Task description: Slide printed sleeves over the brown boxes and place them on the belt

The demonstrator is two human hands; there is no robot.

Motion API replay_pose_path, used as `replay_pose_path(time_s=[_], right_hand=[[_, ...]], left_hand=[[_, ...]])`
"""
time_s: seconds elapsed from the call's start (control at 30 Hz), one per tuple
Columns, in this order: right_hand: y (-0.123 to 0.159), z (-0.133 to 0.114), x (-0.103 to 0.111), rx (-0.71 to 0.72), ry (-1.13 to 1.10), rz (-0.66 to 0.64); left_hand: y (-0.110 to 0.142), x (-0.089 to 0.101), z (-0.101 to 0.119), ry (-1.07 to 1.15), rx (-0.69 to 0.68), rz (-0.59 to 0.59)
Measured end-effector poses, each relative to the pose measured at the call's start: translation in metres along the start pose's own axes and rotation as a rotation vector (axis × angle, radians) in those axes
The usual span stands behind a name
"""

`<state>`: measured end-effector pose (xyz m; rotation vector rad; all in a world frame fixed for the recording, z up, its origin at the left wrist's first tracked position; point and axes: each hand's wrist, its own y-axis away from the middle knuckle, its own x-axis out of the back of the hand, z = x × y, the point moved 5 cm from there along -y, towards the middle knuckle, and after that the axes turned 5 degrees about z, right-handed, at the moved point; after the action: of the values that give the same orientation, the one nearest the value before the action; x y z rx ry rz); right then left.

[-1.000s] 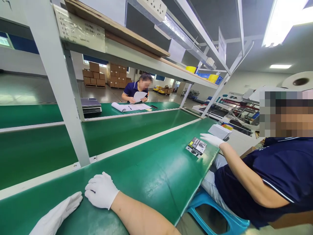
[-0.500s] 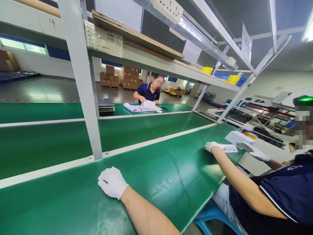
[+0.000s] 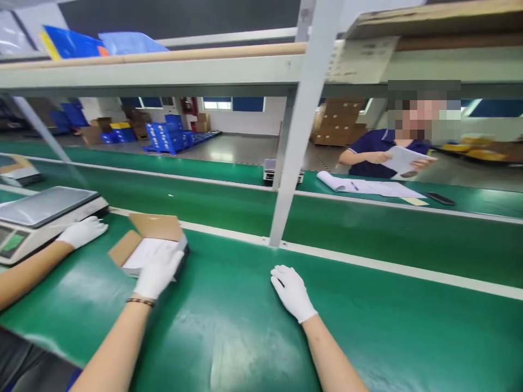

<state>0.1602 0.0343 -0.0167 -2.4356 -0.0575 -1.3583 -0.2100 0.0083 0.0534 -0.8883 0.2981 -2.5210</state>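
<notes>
My right hand [image 3: 292, 294], in a white glove, lies on the green table mat with its palm down. Its fingers are slightly bent, the thumb stands a little apart, and nothing shows in it. My left hand [image 3: 157, 272], gloved in white with a dark banded bracelet at the wrist, is at the right side of an open cardboard box [image 3: 126, 247]. Its fingers are blurred but appear to grip the right wall. Brown flaps stand up at the box's back and left. White sheets or flat white pieces [image 3: 143, 250] lie inside, partly covered by the hand.
Left of the box, another person's gloved hand [image 3: 84, 233] touches a weighing scale [image 3: 53, 209]. A white post [image 3: 292, 136] rises behind my right hand to an overhead shelf [image 3: 163, 68]. Across the tables a person [image 3: 371, 149] holds white papers [image 3: 402, 160] beside a phone [image 3: 440, 198].
The view has swung left, bringing the box, my left hand and the scale into sight. The co-worker on the right has left the view. The person opposite has lifted papers off the table.
</notes>
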Motion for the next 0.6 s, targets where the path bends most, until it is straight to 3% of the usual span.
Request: replay_pose_path(time_s=[0.07, 0.1, 0.23, 0.33, 0.4, 0.47, 0.6], right_hand=[[-0.001, 0.005, -0.006, -0.02, -0.029, -0.011], [-0.001, 0.006, -0.007, -0.028, -0.049, -0.007], [-0.001, 0.008, -0.004, -0.109, -0.21, 0.076], [0.0, 0.012, 0.003, -0.226, -0.39, 0.133], [0.002, 0.015, 0.008, -0.318, -0.537, 0.164], [0.003, 0.018, 0.013, -0.371, -0.698, 0.213], [0.004, 0.018, 0.009, -0.398, -0.808, 0.241]], left_hand=[[0.015, -0.028, 0.021, -0.042, -0.04, -0.023], [0.026, -0.046, 0.037, -0.088, -0.108, -0.098], [0.074, -0.111, 0.105, -0.21, -0.56, -0.509], [0.093, -0.146, 0.138, -0.197, -0.872, -0.697], [0.095, -0.166, 0.151, -0.193, -0.99, -0.757], [0.089, -0.181, 0.159, -0.171, -0.965, -0.745], [0.073, -0.192, 0.159, -0.003, -0.605, -0.708]])
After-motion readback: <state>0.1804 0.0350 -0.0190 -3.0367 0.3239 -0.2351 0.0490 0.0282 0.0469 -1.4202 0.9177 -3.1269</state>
